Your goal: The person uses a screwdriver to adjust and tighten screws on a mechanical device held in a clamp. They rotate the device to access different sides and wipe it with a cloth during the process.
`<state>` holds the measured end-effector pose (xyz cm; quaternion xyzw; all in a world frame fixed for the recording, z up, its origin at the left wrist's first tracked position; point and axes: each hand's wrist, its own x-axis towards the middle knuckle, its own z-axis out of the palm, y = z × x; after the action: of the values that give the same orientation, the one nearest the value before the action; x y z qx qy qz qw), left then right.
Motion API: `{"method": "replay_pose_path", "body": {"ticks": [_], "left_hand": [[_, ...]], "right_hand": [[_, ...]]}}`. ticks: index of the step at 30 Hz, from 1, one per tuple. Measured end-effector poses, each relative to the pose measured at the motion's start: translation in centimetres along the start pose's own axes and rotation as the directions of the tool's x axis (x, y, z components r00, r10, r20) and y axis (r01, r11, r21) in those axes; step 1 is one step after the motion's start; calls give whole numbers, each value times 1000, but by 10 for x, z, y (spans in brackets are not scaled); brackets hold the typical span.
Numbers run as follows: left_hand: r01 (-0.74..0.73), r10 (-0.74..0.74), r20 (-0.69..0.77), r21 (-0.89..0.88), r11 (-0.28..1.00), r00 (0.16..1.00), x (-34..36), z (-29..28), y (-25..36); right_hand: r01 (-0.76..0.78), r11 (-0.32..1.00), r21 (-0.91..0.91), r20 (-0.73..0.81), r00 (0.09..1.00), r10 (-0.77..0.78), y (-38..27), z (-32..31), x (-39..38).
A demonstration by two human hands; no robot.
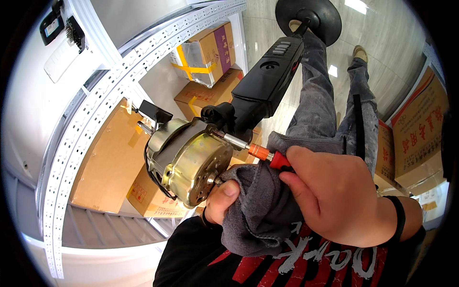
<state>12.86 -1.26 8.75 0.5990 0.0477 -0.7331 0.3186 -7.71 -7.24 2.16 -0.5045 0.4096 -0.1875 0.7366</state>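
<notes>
A gold-coloured electric fan motor (196,162) with a dark band sits on the neck of a black pedestal fan stand (267,71). In my right hand (334,196) is a screwdriver (258,151) with a red handle, orange collar and silver shaft; its tip reaches the motor's edge beside the black neck. My left hand (222,201) is closed on a grey cloth (258,210), thumb at the motor's front by its small shaft. Most of the left fingers are hidden beneath the cloth. A small black box (155,111) sticks out behind the motor.
The stand's round black base (311,19) lies at the far end on the tiled floor (382,28). White perforated shelving (114,71) with cardboard boxes (110,162) runs along the left. More cartons (420,124) stand at the right.
</notes>
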Motion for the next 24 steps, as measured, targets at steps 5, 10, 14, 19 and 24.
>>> {"method": "replay_pose_path", "body": {"ticks": [5,10,14,19,24], "left_hand": [[18,-17,24,-7,1000,1000,1,1,0],[42,-42,60,2,999,997,5,6,4],[47,-50,98,26,999,994,7,6,9],[-27,16,79,142,990,997,6,16,15],[-59,65,-20,203,977,998,4,21,18]], "right_hand": [[68,965,-255,-70,994,-89,-4,-1,-1],[76,975,-209,-97,990,-98,-4,-3,-3],[123,983,140,-77,991,-113,1,-8,-6],[-520,480,706,412,853,319,-8,-34,-5],[-530,474,703,415,847,332,-12,-7,-6]]}}
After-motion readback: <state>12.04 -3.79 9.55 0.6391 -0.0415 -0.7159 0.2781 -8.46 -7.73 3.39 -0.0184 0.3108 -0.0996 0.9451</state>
